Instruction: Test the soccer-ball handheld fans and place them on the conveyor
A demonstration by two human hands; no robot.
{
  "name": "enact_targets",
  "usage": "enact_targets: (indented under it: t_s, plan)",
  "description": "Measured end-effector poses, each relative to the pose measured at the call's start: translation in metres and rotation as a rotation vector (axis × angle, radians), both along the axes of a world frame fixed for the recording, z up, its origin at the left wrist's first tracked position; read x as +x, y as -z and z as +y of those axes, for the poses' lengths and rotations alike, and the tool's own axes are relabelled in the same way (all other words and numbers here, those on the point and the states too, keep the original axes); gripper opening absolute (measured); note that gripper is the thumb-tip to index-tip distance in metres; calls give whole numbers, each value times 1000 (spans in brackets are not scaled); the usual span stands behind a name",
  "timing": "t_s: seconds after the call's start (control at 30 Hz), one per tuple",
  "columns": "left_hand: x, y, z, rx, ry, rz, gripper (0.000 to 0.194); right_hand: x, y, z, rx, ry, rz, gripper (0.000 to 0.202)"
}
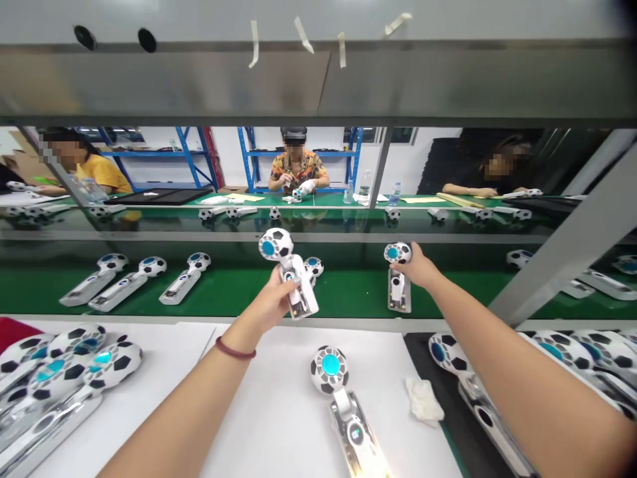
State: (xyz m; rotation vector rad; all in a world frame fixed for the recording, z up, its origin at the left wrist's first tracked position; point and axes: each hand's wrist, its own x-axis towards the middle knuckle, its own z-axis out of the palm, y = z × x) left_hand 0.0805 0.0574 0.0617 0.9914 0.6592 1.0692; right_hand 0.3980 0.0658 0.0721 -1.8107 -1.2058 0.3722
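My left hand [273, 299] is wrapped round the handle of a soccer-ball handheld fan [277, 244], raised over the front edge of the green conveyor belt. Its round black-and-white head has a blue disc and points up. Partly hidden behind it, another fan [314, 267] is on the belt. Farther right, my right hand [421, 267] grips the head of a second soccer-ball handheld fan [398, 292], whose handle points toward me. Below, between my arms, a fan [330, 365] with a lit display lies on the white work surface [269, 411].
Several fans [184, 279] sit on the belt at left. Piled fans [114, 362] lie at near left, more [448, 352] on a black mat at right. A crumpled white cloth [424, 400] is beside the mat. A slanted grey post [562, 232] crosses the right. People sit opposite.
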Motion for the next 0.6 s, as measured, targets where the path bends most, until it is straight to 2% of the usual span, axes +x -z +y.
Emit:
enact_targets:
  t_s: [0.07,0.17,0.23,0.33,0.43,0.5,0.6]
  plan:
    - [-22,0,-2,7,-57,46,60,-24,8,13,-12,-21,-25,86]
    - [-42,0,-4,32,-86,113,61,-86,26,20,-23,-185,-16,83]
    - [-45,1,-6,-25,-132,101,50,-131,41,23,-93,-294,46,82]
    - [-39,7,-10,-179,-199,62,46,-178,59,30,-178,-302,125,64]
    - [-31,14,-18,-281,-283,67,55,-186,64,37,-180,-304,209,55]
    - [-29,19,-24,-312,-302,107,61,-175,62,36,-146,-341,292,62]
    - [-31,25,-30,-293,-248,144,61,-153,55,25,-53,-423,446,80]
